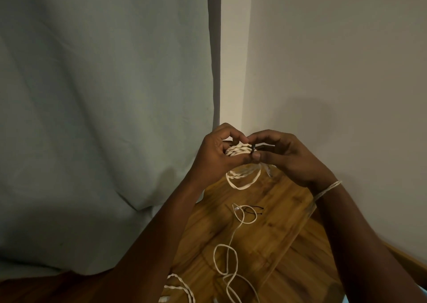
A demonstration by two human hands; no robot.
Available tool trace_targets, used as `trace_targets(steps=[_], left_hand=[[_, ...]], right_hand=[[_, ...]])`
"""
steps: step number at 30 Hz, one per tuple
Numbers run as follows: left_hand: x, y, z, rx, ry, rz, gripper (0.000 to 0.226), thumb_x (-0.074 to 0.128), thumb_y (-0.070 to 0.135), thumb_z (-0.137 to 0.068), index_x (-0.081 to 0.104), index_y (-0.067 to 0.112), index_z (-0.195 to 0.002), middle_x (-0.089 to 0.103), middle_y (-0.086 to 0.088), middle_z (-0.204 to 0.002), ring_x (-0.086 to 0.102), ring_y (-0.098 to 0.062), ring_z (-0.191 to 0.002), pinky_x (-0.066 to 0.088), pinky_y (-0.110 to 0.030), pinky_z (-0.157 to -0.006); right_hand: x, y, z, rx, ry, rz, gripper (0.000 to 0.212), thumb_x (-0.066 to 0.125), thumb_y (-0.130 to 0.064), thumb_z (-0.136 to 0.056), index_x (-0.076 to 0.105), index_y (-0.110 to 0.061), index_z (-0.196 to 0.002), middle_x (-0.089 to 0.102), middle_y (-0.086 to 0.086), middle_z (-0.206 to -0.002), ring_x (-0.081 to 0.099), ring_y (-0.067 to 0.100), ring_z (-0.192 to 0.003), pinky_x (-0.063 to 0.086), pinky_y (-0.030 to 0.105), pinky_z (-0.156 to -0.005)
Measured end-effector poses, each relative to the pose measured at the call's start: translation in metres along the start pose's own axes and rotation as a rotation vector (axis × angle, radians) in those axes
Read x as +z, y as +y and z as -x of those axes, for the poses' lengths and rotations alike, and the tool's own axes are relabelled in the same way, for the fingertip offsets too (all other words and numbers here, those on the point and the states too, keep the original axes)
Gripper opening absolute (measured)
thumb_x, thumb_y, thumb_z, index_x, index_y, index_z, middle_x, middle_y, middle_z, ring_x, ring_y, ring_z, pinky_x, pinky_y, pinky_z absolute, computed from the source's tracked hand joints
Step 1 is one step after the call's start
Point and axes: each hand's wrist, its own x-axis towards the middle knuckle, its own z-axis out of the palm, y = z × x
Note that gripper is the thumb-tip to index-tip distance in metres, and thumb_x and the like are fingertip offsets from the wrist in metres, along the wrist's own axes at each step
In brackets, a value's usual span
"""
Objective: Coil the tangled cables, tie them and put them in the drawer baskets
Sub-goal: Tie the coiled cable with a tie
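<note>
**Both hands on the coil, a dark tie at its end**

We see both hands raised above the wooden table (272,231), meeting in front of the corner where a pale curtain (104,118) hangs beside a plain wall (335,60). The left hand (217,152) has its fingers curled round a bundle of cream cable, the coiled cable (238,151), with the thumb lying along the lower side of the bundle. The right hand (286,155) pinches a small dark tie (253,149) between thumb and forefinger, right against the right end of the bundle, where the two hands touch. We cannot tell whether the tie is already wrapped round the cable.

Below the hands, several loops of the same cream cable hang down from the bundle, clear of the table top. A strand of cream cable (328,188) also runs across the right wrist.

On the table, nearer to us, a loose cream cable (227,256) lies in open curves, one end with a pale plug near the table's middle. Just beside that end lies a thin black tie (253,210), bent into a loop. At the bottom edge of the view, a twisted cream cable (179,290) lies on the table, partly cut off by the frame. The drawer baskets are not in view.
</note>
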Motion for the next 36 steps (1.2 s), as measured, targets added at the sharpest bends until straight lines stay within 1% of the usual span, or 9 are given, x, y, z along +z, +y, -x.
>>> trace_targets(steps=[6,9,12,16,20,24,28,33,36], left_hand=[[0.000,0.002,0.003,-0.046,-0.097,0.061,0.047,0.088,0.011,-0.067,0.062,0.012,-0.106,0.065,-0.010,-0.096,0.072,-0.019,-0.088,0.061,-0.031,-0.071],[-0.004,0.001,0.002,-0.049,-0.185,0.170,0.038,0.081,0.006,-0.073,0.062,0.011,-0.106,0.066,-0.014,-0.103,0.071,-0.023,-0.092,0.061,-0.036,-0.076],[-0.006,0.005,-0.001,-0.084,-0.175,0.188,0.025,0.067,-0.001,-0.085,0.065,0.014,-0.105,0.069,-0.007,-0.100,0.072,-0.017,-0.088,0.060,-0.032,-0.076],[-0.012,0.001,-0.007,-0.074,-0.155,0.185,0.023,0.066,0.001,-0.087,0.068,0.014,-0.106,0.073,0.000,-0.097,0.071,-0.019,-0.092,0.058,-0.028,-0.080],[-0.016,-0.001,-0.008,-0.093,-0.173,0.259,0.026,0.072,0.010,-0.081,0.070,0.016,-0.106,0.076,0.001,-0.096,0.072,-0.024,-0.093,0.058,-0.030,-0.081],[-0.016,0.001,-0.010,-0.173,-0.199,0.325,0.035,0.075,0.017,-0.071,0.070,0.015,-0.105,0.076,0.000,-0.092,0.073,-0.022,-0.089,0.058,-0.030,-0.080],[-0.020,0.001,-0.012,-0.252,-0.237,0.363,0.029,0.070,0.012,-0.079,0.069,0.013,-0.108,0.076,-0.004,-0.098,0.072,-0.025,-0.094,0.059,-0.032,-0.082],[-0.022,0.002,-0.013,-0.165,-0.289,0.237,0.028,0.069,0.016,-0.083,0.070,0.013,-0.110,0.074,-0.007,-0.107,0.070,-0.025,-0.099,0.058,-0.036,-0.084],[-0.023,0.005,-0.013,-0.106,-0.345,0.210,0.028,0.066,0.006,-0.086,0.068,0.011,-0.114,0.074,-0.003,-0.105,0.070,-0.023,-0.100,0.058,-0.032,-0.084]], right_hand=[[-0.005,0.004,0.004,0.004,-0.029,-0.017,0.028,0.066,-0.011,-0.086,0.070,-0.009,-0.114,0.076,0.008,-0.105,0.071,0.033,-0.100,0.060,0.034,-0.084],[-0.007,0.004,0.004,-0.034,0.017,0.009,0.028,0.068,-0.013,-0.085,0.071,-0.010,-0.113,0.077,0.009,-0.102,0.073,0.032,-0.094,0.061,0.036,-0.083],[-0.008,0.006,0.003,-0.069,0.064,0.064,0.025,0.071,-0.006,-0.085,0.073,-0.012,-0.109,0.077,0.007,-0.097,0.073,0.030,-0.087,0.062,0.037,-0.080],[-0.012,0.004,0.003,-0.099,0.086,0.090,0.031,0.070,0.008,-0.084,0.073,-0.015,-0.105,0.076,0.003,-0.094,0.073,0.021,-0.080,0.061,0.027,-0.075],[-0.017,0.006,0.004,-0.118,0.080,0.103,0.027,0.073,0.003,-0.084,0.073,-0.014,-0.104,0.076,0.004,-0.095,0.073,0.023,-0.083,0.061,0.029,-0.077],[-0.019,0.007,0.007,-0.147,0.103,0.106,0.024,0.075,-0.022,-0.079,0.074,-0.014,-0.102,0.076,-0.003,-0.093,0.073,0.022,-0.083,0.060,0.028,-0.079],[-0.026,0.009,0.006,-0.174,0.118,0.064,0.026,0.075,-0.018,-0.079,0.073,-0.009,-0.103,0.076,0.006,-0.094,0.073,0.028,-0.084,0.061,0.035,-0.080],[-0.031,0.010,0.003,-0.174,0.090,0.077,0.026,0.074,-0.017,-0.080,0.073,-0.007,-0.104,0.076,0.007,-0.095,0.072,0.027,-0.086,0.060,0.035,-0.082],[-0.029,0.011,0.001,-0.182,0.076,0.090,0.025,0.074,-0.016,-0.080,0.074,-0.009,-0.104,0.076,0.005,-0.096,0.072,0.027,-0.088,0.060,0.038,-0.084]])
